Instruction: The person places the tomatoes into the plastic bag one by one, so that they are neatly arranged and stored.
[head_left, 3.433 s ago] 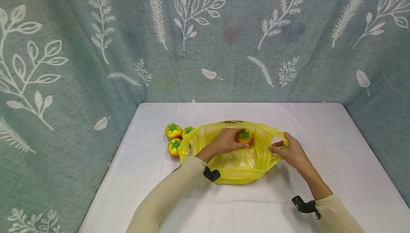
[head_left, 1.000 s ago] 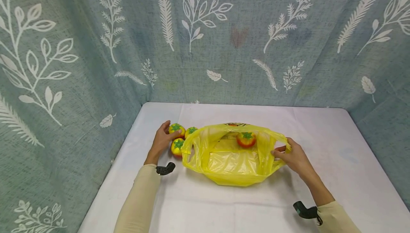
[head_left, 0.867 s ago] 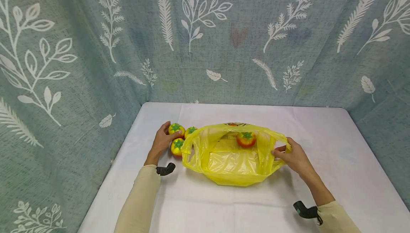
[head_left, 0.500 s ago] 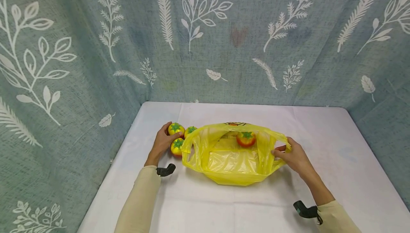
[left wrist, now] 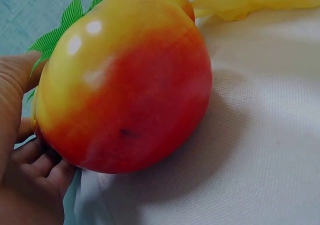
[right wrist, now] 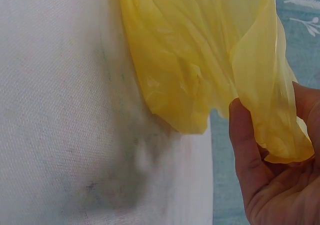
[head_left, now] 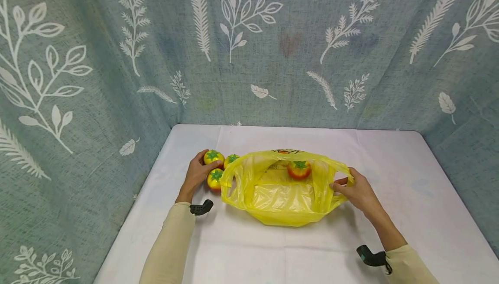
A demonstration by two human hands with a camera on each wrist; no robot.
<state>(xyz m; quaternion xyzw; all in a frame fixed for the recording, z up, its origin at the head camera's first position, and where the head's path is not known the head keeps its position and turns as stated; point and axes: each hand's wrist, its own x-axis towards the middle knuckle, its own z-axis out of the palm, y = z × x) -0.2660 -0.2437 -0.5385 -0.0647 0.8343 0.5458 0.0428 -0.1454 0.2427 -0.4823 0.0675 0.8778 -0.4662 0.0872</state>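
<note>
At the left of the table, my left hand [head_left: 196,172] grips the far-left tomato [head_left: 213,157], thumb on its near side and fingers around its outer side. A nearer tomato [head_left: 215,180], yellow on top and red below, fills much of the left wrist view and hides part of that grip. Another tomato [head_left: 231,160] sits to the right, partly behind the yellow plastic bag [head_left: 282,219]. Inside the wide-mouthed bag, a red-orange tomato [head_left: 299,170] lies against the far wall. My right hand [head_left: 355,190] pinches the bag's right handle [right wrist: 272,85] between thumb and fingers.
A white cloth [head_left: 249,253] covers the table. Patterned blue-green curtains [head_left: 280,89] hang along its back and both sides. The bag's left handle [head_left: 230,184] stands close beside the tomatoes.
Since the oldest frame, my left hand has let go of a tomato in the bag and moved left to the tomatoes outside. The right hand has kept its hold on the handle.
</note>
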